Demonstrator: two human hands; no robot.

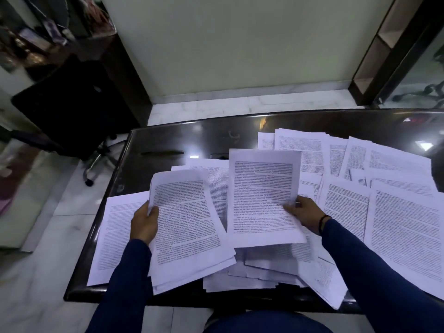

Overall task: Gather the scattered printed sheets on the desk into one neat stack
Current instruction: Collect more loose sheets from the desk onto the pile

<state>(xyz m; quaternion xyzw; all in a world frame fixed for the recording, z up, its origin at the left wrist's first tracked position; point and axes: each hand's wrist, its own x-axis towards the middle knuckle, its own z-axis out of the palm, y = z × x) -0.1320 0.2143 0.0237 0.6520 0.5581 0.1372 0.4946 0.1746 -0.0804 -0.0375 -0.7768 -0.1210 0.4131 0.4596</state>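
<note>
**Fingers on paper, both hands loaded**

Fingers of the left hand (144, 225) are curled round the left edge of a gathered bundle of sheets (189, 227): thumb on the printed top face, remaining fingers hidden beneath. I read several sheets in that bundle, lower edges fanned and uneven, held raised over the desk (168, 138) and tilted slightly left.

Right hand (305, 213) pinches a single sheet (263, 195) at its right edge, thumb on top, other fingers behind the paper. That sheet sits just right of the bundle, lower left corner overlapping it.

Loose sheets (398, 227) cover the right half of the desk, overlapping at mixed angles. One sheet (115, 234) lies flat left of the bundle, near the desk's left edge. More lie piled under both hands at the near edge, some hanging over it.

Black band on the right wrist; dark blue sleeves. Office chair (69, 111) stands on the floor, left of the desk.
</note>
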